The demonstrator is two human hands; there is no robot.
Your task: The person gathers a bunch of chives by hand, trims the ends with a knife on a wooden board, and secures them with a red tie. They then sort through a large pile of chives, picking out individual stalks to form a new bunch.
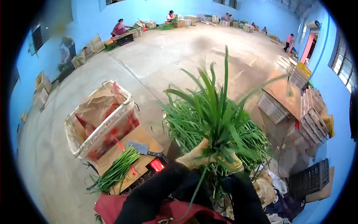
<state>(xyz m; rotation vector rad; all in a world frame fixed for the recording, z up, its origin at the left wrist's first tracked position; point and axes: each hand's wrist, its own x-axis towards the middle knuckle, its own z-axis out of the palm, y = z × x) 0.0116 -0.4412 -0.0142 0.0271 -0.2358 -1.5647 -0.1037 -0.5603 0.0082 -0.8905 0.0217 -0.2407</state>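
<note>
Head view: one leafy green bunch (218, 123), upright, above the near edge of a larger heap (182, 123). Left hand (194, 154), curled round its base; right hand (234, 163) against it, finger closure hidden by leaves. One board (147, 139): cleaver (138, 147), handle at right edge; cut stalks (121, 164) overhanging left edge.

Blue walls (145, 8), barred windows (343, 63), wide pale concrete floor (156, 48)

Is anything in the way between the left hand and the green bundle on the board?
Yes: the cleaver handle and something shiny red lie between the left hand and the green bundle.
</note>
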